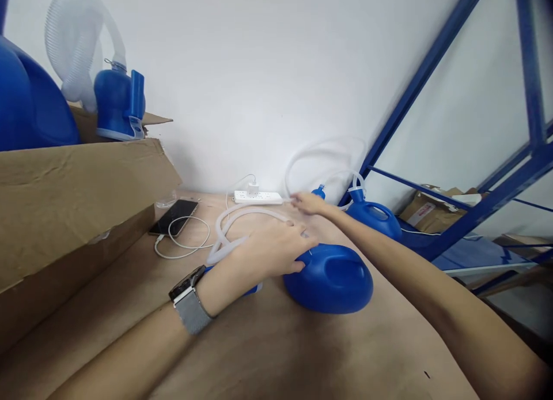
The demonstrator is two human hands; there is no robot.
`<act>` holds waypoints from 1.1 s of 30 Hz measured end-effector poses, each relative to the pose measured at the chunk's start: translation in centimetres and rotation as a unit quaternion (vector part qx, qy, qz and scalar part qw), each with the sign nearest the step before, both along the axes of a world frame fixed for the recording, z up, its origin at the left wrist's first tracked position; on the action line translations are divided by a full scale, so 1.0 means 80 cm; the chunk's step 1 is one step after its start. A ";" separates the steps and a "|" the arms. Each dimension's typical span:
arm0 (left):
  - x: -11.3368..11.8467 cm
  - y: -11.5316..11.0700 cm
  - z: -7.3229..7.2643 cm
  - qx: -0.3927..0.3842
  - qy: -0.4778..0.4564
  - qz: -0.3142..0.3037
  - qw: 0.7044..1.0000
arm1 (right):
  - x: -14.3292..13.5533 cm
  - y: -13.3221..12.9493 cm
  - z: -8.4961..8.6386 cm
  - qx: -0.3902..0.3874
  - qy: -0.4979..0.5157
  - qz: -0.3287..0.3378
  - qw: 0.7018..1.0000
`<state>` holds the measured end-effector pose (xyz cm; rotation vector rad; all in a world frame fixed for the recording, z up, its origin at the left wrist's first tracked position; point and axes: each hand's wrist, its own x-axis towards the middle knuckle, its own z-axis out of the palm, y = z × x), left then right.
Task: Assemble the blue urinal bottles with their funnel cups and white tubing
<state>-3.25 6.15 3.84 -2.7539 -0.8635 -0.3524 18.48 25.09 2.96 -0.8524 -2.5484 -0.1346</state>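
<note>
My left hand, with a watch on the wrist, is closed around the neck of a blue plastic jug lying on the wooden table. The fingers cover the neck, so how the hose joins it is hidden. Farther back, my right hand pinches a translucent plastic hose that loops up along the wall. More of the translucent tubing curves over the table behind my left hand. Part of another blue object shows beneath my left forearm.
A cardboard box at left holds blue jugs and a blue bottle with coiled corrugated hose. A phone with a cable and a white power strip lie at the back. Another blue jug stands by the blue metal rack.
</note>
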 end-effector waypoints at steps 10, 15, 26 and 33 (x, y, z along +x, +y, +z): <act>0.002 0.012 -0.009 0.064 0.047 -0.002 0.997 | 0.015 -0.121 0.150 0.058 0.419 0.033 0.905; 0.003 0.010 -0.004 0.142 0.053 0.032 0.988 | -0.010 -0.215 0.126 0.127 0.387 0.111 0.907; -0.075 -0.032 -0.022 0.167 -0.156 0.111 0.967 | -0.032 -0.242 0.006 0.102 0.127 0.220 0.962; -0.133 -0.079 -0.073 -0.077 -0.197 0.262 0.942 | -0.035 -0.249 -0.055 0.214 0.009 0.205 0.955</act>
